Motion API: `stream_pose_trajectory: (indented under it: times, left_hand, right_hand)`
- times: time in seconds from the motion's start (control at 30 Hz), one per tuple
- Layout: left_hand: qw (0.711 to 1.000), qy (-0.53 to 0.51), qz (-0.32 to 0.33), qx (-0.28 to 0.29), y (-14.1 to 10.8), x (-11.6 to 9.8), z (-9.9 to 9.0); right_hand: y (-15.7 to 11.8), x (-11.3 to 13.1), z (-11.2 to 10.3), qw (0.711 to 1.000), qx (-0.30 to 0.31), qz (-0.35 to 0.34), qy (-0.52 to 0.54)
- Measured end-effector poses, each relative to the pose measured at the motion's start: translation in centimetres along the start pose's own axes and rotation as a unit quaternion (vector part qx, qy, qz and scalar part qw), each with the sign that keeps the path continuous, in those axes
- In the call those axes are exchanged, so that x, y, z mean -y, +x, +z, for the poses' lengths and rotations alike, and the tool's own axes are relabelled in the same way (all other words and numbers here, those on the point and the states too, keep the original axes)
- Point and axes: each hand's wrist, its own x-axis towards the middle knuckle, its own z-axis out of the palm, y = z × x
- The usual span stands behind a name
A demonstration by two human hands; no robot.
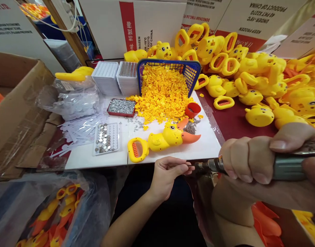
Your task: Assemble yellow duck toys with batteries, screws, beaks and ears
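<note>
Screwdriver (287,167) sits gripped in your right hand (255,159) at lower right. Your left hand (164,178), lower centre, pinches what seems its bit (196,165), below the duck toy (162,139).

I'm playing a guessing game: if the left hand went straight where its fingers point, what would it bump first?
Probably the metal nose of the tool in the right hand, though depth is hard to judge.

Single head-worn view, facing forward and down, near the hands (164,176), white tabletop (208,139) beyond
</note>
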Motion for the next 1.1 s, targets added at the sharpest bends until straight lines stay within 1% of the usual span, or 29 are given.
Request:
stream_pose_trajectory:
  times: [0.07, 0.1, 0.2, 0.3, 0.4, 0.47, 0.5, 0.53, 0.57, 0.6, 0.63, 0.67, 0.7, 0.73, 0.77, 0.8, 0.83, 0.87, 0.9, 0.97, 1.03, 1.1]
  left_hand:
    - [1.0, 0.002, 0.01, 0.001, 0.0, 0.0, 0.0]
    - [1.0, 0.008, 0.016, 0.003, 0.0, 0.0, -0.1]
    - [0.998, 0.043, 0.041, 0.012, 0.1, -0.1, -0.3]
    - [0.993, 0.091, 0.077, 0.021, 0.2, -0.1, -0.4]
    - [0.983, 0.134, 0.122, 0.035, 0.2, 0.3, -0.9]
    - [0.969, 0.175, 0.16, 0.065, 0.3, 0.4, -1.5]
    - [0.953, 0.216, 0.191, 0.088, 0.4, 0.2, -1.8]
    - [0.925, 0.276, 0.233, 0.114, 0.6, 0.0, -2.2]
    - [0.88, 0.353, 0.286, 0.137, 0.9, -0.5, -2.5]
    - [0.817, 0.442, 0.34, 0.149, 1.4, -1.0, -2.7]
    - [0.738, 0.533, 0.386, 0.148, 1.9, -1.7, -2.8]
    - [0.656, 0.616, 0.415, 0.131, 2.5, -2.3, -2.7]
    - [0.581, 0.687, 0.424, 0.105, 3.2, -2.9, -2.6]
    - [0.518, 0.742, 0.418, 0.077, 3.8, -3.4, -2.3]
    - [0.47, 0.784, 0.402, 0.052, 4.5, -3.8, -1.9]
    - [0.435, 0.815, 0.381, 0.032, 5.1, -4.0, -1.5]
    - [0.413, 0.837, 0.358, 0.019, 5.6, -4.1, -1.2]
    - [0.4, 0.854, 0.334, 0.011, 6.0, -4.1, -0.8]
    - [0.394, 0.865, 0.311, 0.007, 6.3, -4.0, -0.6]
    - [0.392, 0.878, 0.276, 0.003, 6.5, -3.7, -0.4]
    - [0.387, 0.882, 0.268, 0.002, 6.5, -3.5, -0.4]
    - [0.379, 0.884, 0.276, 0.0, 6.4, -3.5, -0.6]
  right_hand:
    - [0.0, 0.1, 0.2, 0.998, 0.059, -0.002, 0.007]
    - [-0.1, 0.1, 0.3, 0.997, 0.079, -0.006, 0.008]
    - [-0.1, 0.1, 0.3, 0.996, 0.087, -0.005, 0.001]
    - [0.1, -0.2, 0.2, 0.997, 0.077, 0.001, -0.006]
    - [0.4, -0.5, 0.0, 0.991, 0.137, -0.008, 0.004]
    - [0.6, -0.6, -0.2, 0.991, 0.132, -0.012, 0.002]
    - [0.7, -0.6, -0.2, 0.992, 0.126, -0.016, 0.002]
    - [0.8, -0.7, -0.1, 0.993, 0.118, -0.022, 0.003]
    - [0.9, -0.7, 0.0, 0.993, 0.116, -0.031, 0.009]
    - [1.1, -0.8, 0.2, 0.992, 0.116, -0.044, 0.017]
    - [1.4, -0.8, 0.5, 0.991, 0.113, -0.059, 0.031]
    - [1.7, -0.9, 0.9, 0.993, 0.088, -0.07, 0.04]
    - [2.1, -1.0, 1.3, 0.995, 0.046, -0.08, 0.045]
    - [2.6, -1.2, 1.7, 0.995, 0.008, -0.088, 0.048]
    - [3.0, -1.4, 2.0, 0.994, -0.021, -0.094, 0.046]
    - [3.5, -1.6, 2.4, 0.994, -0.041, -0.098, 0.04]
    - [4.0, -2.0, 2.6, 0.993, -0.057, -0.099, 0.03]
    - [4.5, -2.3, 2.8, 0.993, -0.068, -0.097, 0.018]
    - [4.9, -2.7, 2.9, 0.992, -0.08, -0.093, 0.01]
    - [5.6, -3.6, 2.9, 0.992, -0.099, -0.08, -0.002]
    - [6.1, -4.4, 2.9, 0.992, -0.107, -0.064, -0.013]
    - [6.3, -5.0, 2.9, 0.993, -0.104, -0.055, -0.029]
